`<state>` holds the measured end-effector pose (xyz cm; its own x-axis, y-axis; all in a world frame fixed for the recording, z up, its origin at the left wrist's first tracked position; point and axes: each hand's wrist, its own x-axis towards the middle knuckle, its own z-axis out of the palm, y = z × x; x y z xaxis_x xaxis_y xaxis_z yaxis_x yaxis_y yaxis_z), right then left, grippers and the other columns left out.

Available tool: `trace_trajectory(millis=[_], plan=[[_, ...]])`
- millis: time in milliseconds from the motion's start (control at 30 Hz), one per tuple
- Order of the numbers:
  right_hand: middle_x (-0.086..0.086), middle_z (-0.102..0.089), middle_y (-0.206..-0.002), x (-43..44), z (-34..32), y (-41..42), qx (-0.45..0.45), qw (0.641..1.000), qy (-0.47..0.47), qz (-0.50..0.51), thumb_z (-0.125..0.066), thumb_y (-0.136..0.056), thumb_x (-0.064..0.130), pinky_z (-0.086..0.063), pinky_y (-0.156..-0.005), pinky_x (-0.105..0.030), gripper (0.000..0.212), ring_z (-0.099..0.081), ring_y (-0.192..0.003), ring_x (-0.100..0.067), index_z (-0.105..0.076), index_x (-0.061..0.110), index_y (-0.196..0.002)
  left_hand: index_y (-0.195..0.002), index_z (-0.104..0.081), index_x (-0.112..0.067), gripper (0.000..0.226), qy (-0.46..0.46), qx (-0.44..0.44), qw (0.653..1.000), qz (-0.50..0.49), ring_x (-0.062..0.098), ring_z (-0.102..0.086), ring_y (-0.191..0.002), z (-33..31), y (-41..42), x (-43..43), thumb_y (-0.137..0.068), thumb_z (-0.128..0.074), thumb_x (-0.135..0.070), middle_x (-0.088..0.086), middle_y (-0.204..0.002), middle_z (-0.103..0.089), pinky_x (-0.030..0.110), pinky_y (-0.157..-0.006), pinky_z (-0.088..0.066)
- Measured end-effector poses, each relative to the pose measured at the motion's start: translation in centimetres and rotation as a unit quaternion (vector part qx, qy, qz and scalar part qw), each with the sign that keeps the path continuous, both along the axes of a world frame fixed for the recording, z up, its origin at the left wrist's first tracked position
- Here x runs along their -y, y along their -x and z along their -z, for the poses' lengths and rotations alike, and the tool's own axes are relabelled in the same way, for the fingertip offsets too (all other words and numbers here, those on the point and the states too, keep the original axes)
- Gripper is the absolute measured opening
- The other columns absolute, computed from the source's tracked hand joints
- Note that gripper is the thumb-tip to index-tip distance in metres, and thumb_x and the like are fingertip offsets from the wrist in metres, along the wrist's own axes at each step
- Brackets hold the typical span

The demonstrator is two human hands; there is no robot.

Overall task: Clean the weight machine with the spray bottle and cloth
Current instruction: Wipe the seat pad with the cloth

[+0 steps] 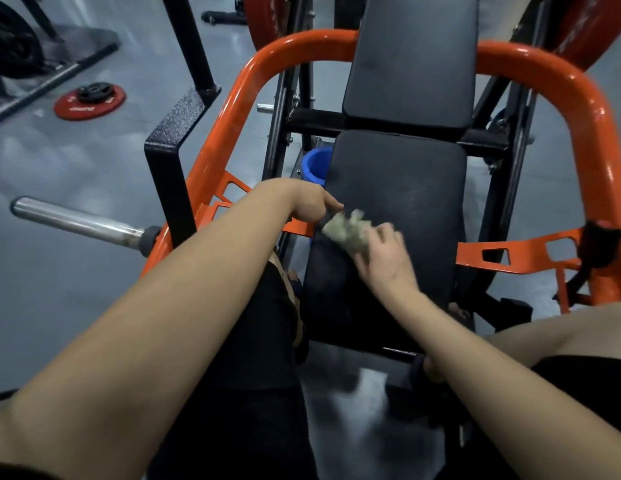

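near the middle of the frame a small crumpled cloth [347, 228], pale grey-green and blurred, lies against the left edge of the black seat pad [399, 188] of the weight machine, inside its curved orange frame [586, 98]. the right hand [385, 249] grips the cloth with its fingers curled over it from the lower right. the left hand [314, 202] sits curled at the cloth's upper left end, one finger reaching toward it, and i cannot tell whether it has hold.

Head-worn camera looks steeply down, close above the seat pad [395, 188]
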<state>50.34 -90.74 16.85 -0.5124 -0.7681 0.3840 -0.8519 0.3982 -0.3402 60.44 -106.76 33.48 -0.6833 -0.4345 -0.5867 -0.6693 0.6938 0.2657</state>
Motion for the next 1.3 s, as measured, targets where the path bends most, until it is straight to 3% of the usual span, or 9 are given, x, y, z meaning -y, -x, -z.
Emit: trace_trajectory(millis=[67, 167, 367, 533, 600, 833, 1033, 1167, 1300], plan=[[-0.021, -0.055, -0.101, 0.0, 1.4, -3.7, 0.001, 0.994, -0.043, -0.102, -0.078, -0.071, 0.010, -0.053, -0.067, -0.046, 0.047, -0.055, -0.080, -0.041, -0.064, 0.002, -0.115, -0.156, -0.035, -0.042, 0.081, 0.022, -0.002, 1.000, 0.010, 0.031, -0.062, -0.111, -0.1, 0.3, -0.5, -0.090, -0.031, 0.006, 0.007, -0.154, -0.044, 0.037, -0.087, -0.054], [-0.012, -0.053, -0.102, -1.0, 3.4, -8.1, -0.013, 0.970, -0.103, -0.222, -0.073, -0.078, 0.013, -0.049, -0.064, -0.045, 0.036, -0.055, -0.081, -0.034, -0.062, 0.009, -0.112, -0.155, -0.036, -0.042, 0.081, 0.008, -0.011, 1.000, 0.009, 0.026, -0.053, -0.126, 0.4, 0.5, -0.8, -0.090, -0.032, 0.006, 0.000, -0.160, -0.037, 0.033, -0.099, -0.048], [-0.009, -0.056, -0.101, 1.4, 0.9, -4.4, -0.061, 0.987, -0.080, -0.126, -0.074, -0.077, 0.020, -0.047, -0.064, -0.042, 0.041, -0.055, -0.088, -0.035, -0.064, 0.019, -0.117, -0.153, -0.037, -0.046, 0.083, 0.000, -0.026, 1.000, 0.000, 0.019, -0.045, -0.101, 1.4, -0.2, 0.0, -0.085, -0.032, 0.003, -0.001, -0.158, -0.042, 0.036, -0.098, -0.045], [-0.011, -0.056, -0.099, 1.3, -1.6, 1.3, -0.063, 0.997, -0.034, 0.033, -0.075, -0.081, 0.022, -0.047, -0.064, -0.043, 0.041, -0.053, -0.084, -0.037, -0.065, 0.018, -0.121, -0.148, -0.051, -0.036, 0.061, 0.014, -0.123, 0.992, -0.036, 0.026, -0.062, -0.113, 0.9, -0.9, 0.6, -0.097, -0.040, -0.004, 0.001, -0.148, -0.054, 0.026, -0.089, -0.044], [-0.012, -0.057, -0.096, 1.1, -1.0, 0.2, -0.125, 0.991, -0.042, -0.010, -0.075, -0.078, 0.018, -0.044, -0.061, -0.041, 0.039, -0.053, -0.080, -0.036, -0.066, 0.015, -0.116, -0.146, -0.055, -0.031, 0.057, 0.019, -0.168, 0.984, -0.058, 0.027, -0.059, -0.124, 0.6, -1.0, 0.8, -0.098, -0.039, -0.003, 0.001, -0.145, -0.058, 0.026, -0.091, -0.043], [-0.008, -0.057, -0.093, 0.2, 1.6, -6.8, -0.106, 0.958, -0.124, -0.235, -0.077, -0.072, 0.023, -0.044, -0.060, -0.038, 0.038, -0.056, -0.080, -0.032, -0.060, 0.015, -0.105, -0.143, -0.056, -0.031, 0.050, 0.014, -0.176, 0.982, -0.060, 0.017, -0.055, -0.128, 0.8, -0.6, 0.8, -0.101, -0.043, -0.007, -0.001, -0.144, -0.058, 0.035, -0.111, -0.043], [-0.009, -0.057, -0.096, 3.9, -1.7, 0.5, -0.104, 0.988, -0.087, -0.076, -0.081, -0.069, 0.019, -0.046, -0.060, -0.040, 0.040, -0.056, -0.085, -0.036, -0.064, 0.017, -0.106, -0.145, -0.056, -0.029, 0.053, 0.005, -0.160, 0.986, -0.052, 0.017, -0.057, -0.122, 0.8, -1.0, 1.1, -0.099, -0.043, -0.006, -0.001, -0.142, -0.059, 0.031, -0.103, -0.045], [-0.014, -0.057, -0.111, 7.0, -5.4, 5.8, -0.134, 0.988, -0.068, 0.043, -0.065, -0.084, 0.008, -0.046, -0.079, -0.045, 0.037, -0.053, -0.101, -0.038, -0.061, 0.015, -0.120, -0.141, -0.059, -0.027, 0.047, 0.010, -0.205, 0.975, -0.087, 0.021, -0.061, -0.097, 0.5, -1.2, 2.0, -0.100, -0.044, -0.011, 0.005, -0.132, -0.064, 0.027, -0.080, -0.046], [-0.015, -0.055, -0.124, 9.4, -6.5, 6.5, -0.050, 0.982, -0.067, 0.170, -0.056, -0.095, 0.012, -0.044, -0.084, -0.044, 0.035, -0.052, -0.110, -0.038, -0.053, 0.011, -0.129, -0.142, -0.057, -0.026, 0.048, 0.005, -0.218, 0.968, -0.124, 0.020, -0.061, -0.089, 0.7, -1.3, 3.4, -0.099, -0.044, -0.010, 0.009, -0.133, -0.062, 0.029, -0.071, -0.047]])
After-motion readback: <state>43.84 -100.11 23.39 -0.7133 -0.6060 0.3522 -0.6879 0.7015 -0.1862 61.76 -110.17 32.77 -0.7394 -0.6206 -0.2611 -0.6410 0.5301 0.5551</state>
